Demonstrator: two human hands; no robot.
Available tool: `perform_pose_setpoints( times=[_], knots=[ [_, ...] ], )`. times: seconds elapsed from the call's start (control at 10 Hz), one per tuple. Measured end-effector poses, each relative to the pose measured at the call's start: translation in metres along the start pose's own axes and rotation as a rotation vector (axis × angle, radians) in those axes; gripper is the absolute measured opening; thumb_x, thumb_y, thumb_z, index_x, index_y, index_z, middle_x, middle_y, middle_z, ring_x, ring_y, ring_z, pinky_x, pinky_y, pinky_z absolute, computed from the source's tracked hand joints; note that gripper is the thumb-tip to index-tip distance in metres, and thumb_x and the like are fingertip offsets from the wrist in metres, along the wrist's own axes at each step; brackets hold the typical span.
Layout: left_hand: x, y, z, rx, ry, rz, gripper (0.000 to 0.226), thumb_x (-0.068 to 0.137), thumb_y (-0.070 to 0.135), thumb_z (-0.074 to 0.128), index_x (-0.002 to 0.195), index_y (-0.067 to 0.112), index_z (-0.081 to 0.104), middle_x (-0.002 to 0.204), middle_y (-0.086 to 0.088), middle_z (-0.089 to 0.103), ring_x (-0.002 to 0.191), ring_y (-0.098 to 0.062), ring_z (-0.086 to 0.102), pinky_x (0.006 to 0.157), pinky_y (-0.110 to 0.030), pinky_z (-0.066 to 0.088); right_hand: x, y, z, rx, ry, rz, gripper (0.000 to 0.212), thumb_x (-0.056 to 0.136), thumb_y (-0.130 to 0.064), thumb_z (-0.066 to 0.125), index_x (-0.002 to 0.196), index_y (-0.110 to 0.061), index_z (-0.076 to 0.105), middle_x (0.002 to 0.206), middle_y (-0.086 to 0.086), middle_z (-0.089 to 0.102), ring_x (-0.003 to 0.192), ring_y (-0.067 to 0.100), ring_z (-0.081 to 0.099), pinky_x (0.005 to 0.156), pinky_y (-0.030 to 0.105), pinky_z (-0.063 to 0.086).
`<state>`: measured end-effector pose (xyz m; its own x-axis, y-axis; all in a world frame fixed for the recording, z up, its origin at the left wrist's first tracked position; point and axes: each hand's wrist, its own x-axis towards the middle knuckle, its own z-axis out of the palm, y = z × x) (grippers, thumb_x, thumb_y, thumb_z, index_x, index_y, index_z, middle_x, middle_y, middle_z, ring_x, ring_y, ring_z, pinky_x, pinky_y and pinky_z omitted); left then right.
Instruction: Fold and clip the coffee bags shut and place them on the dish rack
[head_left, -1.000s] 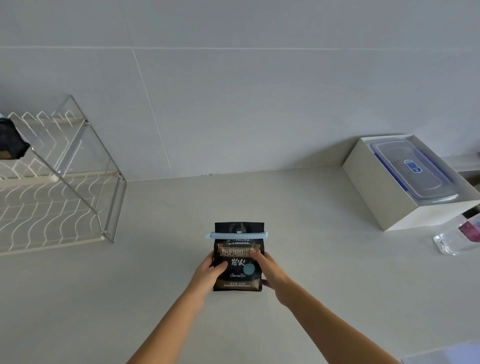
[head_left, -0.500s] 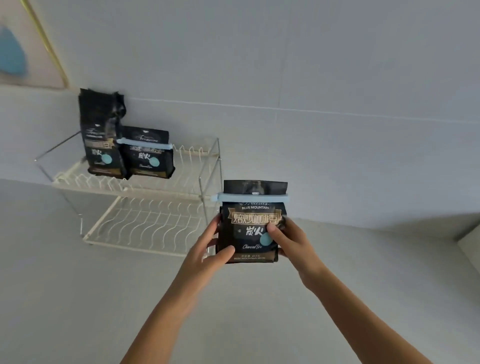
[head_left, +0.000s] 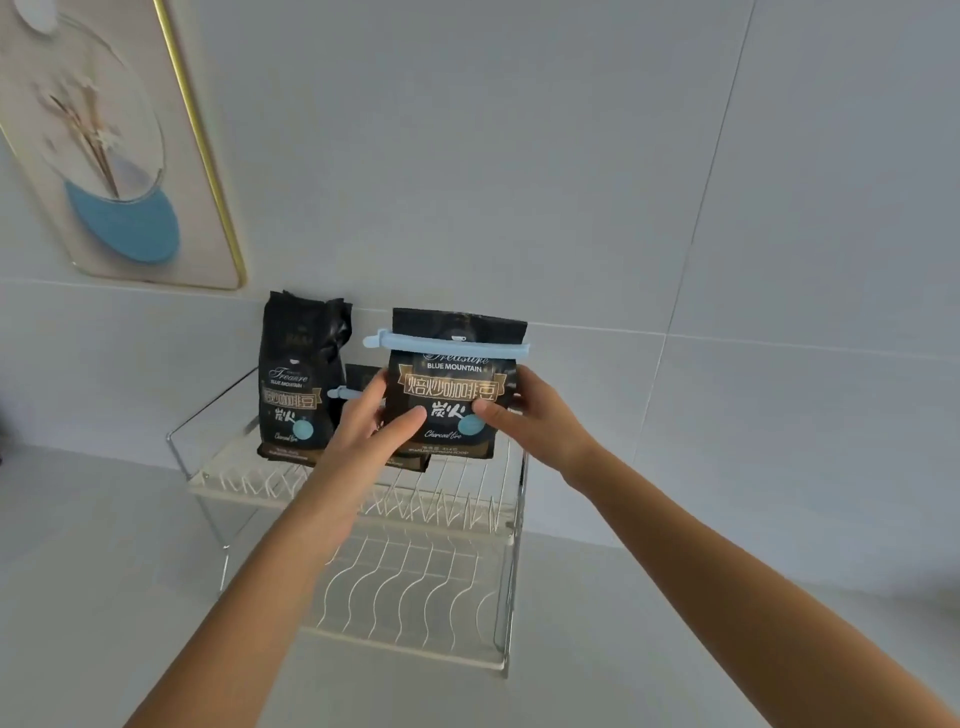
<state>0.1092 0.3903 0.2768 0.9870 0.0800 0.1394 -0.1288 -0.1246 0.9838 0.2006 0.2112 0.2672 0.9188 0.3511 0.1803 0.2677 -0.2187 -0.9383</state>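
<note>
A black coffee bag with gold lettering is held upright between my left hand and my right hand, over the right part of the upper shelf of the white wire dish rack. A pale blue clip runs across its folded top. On the upper shelf stands a taller black coffee bag at the left. Between the two, a third bag with a blue clip is mostly hidden behind my left hand.
The rack has a lower wire shelf and stands on a pale counter against a grey tiled wall. A gold-framed picture hangs on the wall at the upper left.
Both hands lifted the clipped bag off the counter and carried it left to the rack's upper shelf. The view turned left and up, bringing the rack near.
</note>
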Motion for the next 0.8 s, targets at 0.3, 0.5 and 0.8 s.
perform_pose_setpoints(
  times=[0.3,0.5,0.8],
  knots=[
    [0.055,-0.063,0.005,0.074,-0.095,-0.239,0.012,0.089,0.035,0.059,0.096,0.044,0.056,0.086,0.034,0.062,0.085,0.014,0.060,0.074,-0.014,0.041,0.027,0.057,0.004,-0.501,0.042,0.203,0.060,0.080,-0.028,0.067,0.132,-0.011,0.041,0.148,0.004,0.023,0.134,0.025,0.022,0.109,0.043,0.032],
    [0.083,-0.072,0.018,-0.005,-0.056,-0.294,0.015,0.088,0.038,0.058,0.102,0.040,0.054,0.105,0.016,0.060,0.096,0.004,0.056,0.092,-0.025,0.041,0.034,0.058,0.018,-0.239,0.179,0.207,0.054,0.081,-0.012,0.064,0.130,-0.010,0.040,0.147,0.009,0.020,0.133,0.031,0.031,0.108,0.047,0.037],
    [0.070,-0.058,0.031,-0.173,0.236,-0.154,0.017,0.092,0.014,0.053,0.108,0.016,0.055,0.106,-0.002,0.064,0.106,-0.021,0.057,0.076,-0.022,0.045,0.010,0.041,0.007,-0.006,0.269,0.103,0.080,0.089,-0.014,0.060,0.147,-0.021,0.006,0.155,0.004,0.015,0.141,0.022,0.020,0.108,0.035,0.034]
  ],
)
